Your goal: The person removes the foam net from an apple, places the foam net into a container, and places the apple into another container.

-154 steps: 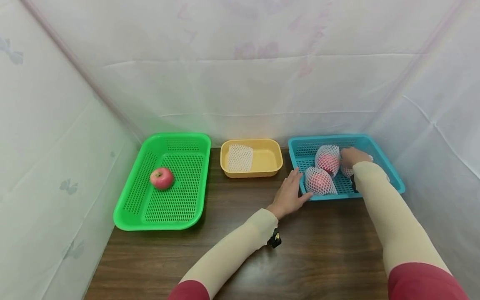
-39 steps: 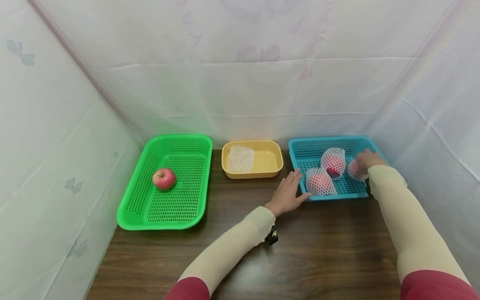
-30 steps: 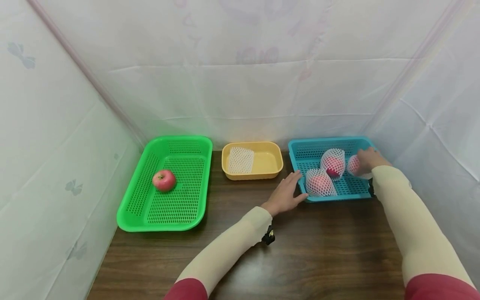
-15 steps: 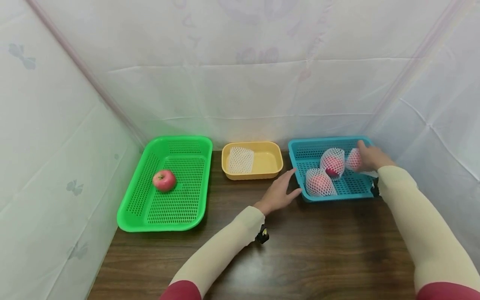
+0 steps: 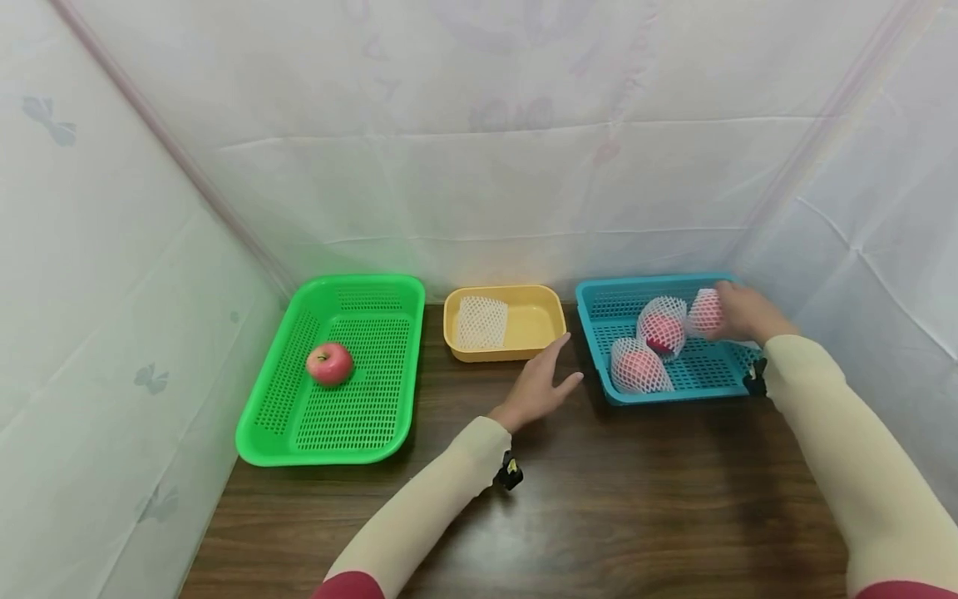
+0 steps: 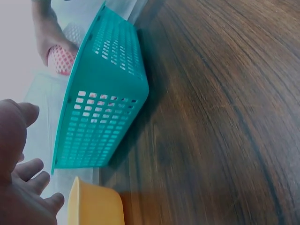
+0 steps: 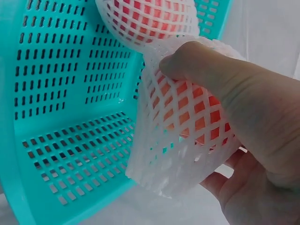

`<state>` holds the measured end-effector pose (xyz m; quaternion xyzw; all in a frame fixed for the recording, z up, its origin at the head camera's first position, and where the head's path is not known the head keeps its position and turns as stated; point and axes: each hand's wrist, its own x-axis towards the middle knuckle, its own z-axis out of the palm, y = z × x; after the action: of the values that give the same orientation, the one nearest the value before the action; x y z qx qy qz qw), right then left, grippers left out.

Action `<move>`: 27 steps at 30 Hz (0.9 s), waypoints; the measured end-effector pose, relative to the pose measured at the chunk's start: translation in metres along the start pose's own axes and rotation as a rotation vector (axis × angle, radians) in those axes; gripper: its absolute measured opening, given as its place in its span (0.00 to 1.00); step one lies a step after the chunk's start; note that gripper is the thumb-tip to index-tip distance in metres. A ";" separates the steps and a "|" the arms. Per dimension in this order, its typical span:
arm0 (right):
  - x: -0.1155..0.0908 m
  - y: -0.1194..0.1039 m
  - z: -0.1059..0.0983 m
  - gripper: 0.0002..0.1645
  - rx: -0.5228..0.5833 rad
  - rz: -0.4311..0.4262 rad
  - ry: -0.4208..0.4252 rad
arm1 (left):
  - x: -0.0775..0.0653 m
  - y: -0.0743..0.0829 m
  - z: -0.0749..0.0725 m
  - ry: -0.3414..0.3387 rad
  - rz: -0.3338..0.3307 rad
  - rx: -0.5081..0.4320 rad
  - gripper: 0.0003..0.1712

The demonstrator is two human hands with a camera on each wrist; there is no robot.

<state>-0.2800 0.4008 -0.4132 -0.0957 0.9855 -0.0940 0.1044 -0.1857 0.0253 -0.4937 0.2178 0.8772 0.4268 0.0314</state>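
Note:
My right hand (image 5: 748,312) grips an apple in a white foam net (image 5: 704,313) over the right part of the blue basket (image 5: 674,398). In the right wrist view the thumb presses on the net (image 7: 164,140), and red skin shows through its mesh. Two more netted apples, one at the front left (image 5: 639,366) and one behind it (image 5: 662,326), lie in that basket. My left hand (image 5: 535,389) hovers over the table between the yellow tray and the blue basket, fingers spread and holding nothing. In the left wrist view its fingers (image 6: 33,176) are apart from the basket wall.
A yellow tray (image 5: 535,320) with an emptied foam net (image 5: 481,323) stands at the back middle. The green basket (image 5: 407,374) on the left holds a bare red apple (image 5: 329,363). White cloth walls (image 5: 479,191) enclose the back and sides of the wooden table (image 5: 599,499).
My left hand has let go of the blue basket's left rim and moved left. The right hand has raised its netted apple, shifting to the right and back.

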 end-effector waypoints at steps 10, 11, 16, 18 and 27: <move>-0.008 -0.002 -0.008 0.50 0.012 -0.042 0.070 | -0.007 -0.017 -0.011 0.055 0.004 -0.041 0.41; -0.009 -0.003 -0.008 0.49 0.021 -0.046 0.079 | -0.008 -0.019 -0.011 0.064 0.002 -0.045 0.40; -0.009 -0.011 -0.006 0.49 0.066 -0.077 0.110 | -0.014 -0.027 -0.014 0.107 -0.002 -0.061 0.41; -0.009 -0.016 -0.005 0.51 0.087 -0.091 0.112 | -0.016 -0.030 -0.015 0.123 0.001 -0.072 0.41; -0.009 -0.043 -0.004 0.58 0.124 -0.157 0.143 | -0.022 -0.039 -0.024 0.208 0.008 -0.092 0.41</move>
<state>-0.2652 0.3613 -0.3991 -0.1591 0.9721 -0.1694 0.0318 -0.1852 -0.0221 -0.5108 0.1742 0.8543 0.4870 -0.0519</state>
